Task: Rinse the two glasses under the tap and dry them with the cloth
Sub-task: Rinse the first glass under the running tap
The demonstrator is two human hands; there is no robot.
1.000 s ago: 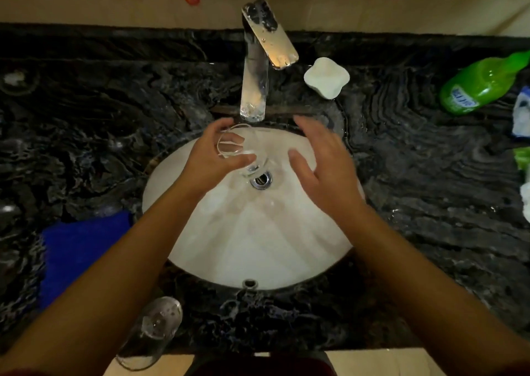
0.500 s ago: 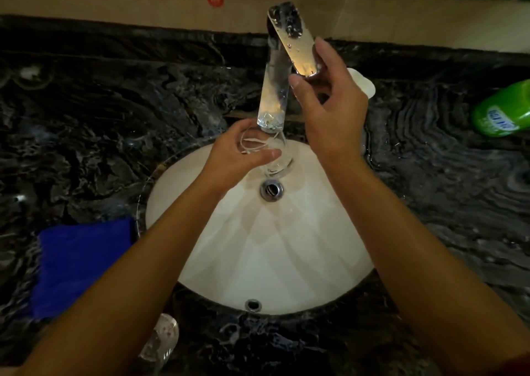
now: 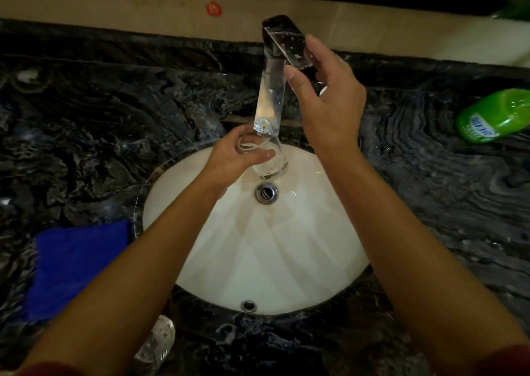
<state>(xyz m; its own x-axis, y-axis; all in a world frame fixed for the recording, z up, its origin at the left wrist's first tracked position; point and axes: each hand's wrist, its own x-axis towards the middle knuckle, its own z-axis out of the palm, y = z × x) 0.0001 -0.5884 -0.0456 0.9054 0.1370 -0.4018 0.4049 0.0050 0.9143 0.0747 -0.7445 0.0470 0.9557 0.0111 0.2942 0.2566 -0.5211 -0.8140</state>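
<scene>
My left hand (image 3: pixel 235 157) grips a clear glass (image 3: pixel 271 163) over the white basin (image 3: pixel 301 261), just under the spout of the chrome tap (image 3: pixel 269 97). My right hand (image 3: pixel 327 100) pinches the tap's flat lever (image 3: pixel 289 40) between thumb and fingers. A second clear glass (image 3: pixel 156 341) lies on the dark counter at the front, partly hidden by my left forearm. The blue cloth (image 3: pixel 74 264) lies on the counter left of the basin. I cannot tell whether water is running.
A green bottle (image 3: pixel 496 114) lies on its side on the dark marbled counter (image 3: pixel 444 203) at the right. The drain (image 3: pixel 266 193) sits below the held glass. A red sticker (image 3: pixel 213 9) marks the beige wall strip behind the tap.
My right hand rose from above the basin to the tap lever and took hold of it. My left hand brought the glass closer under the spout.
</scene>
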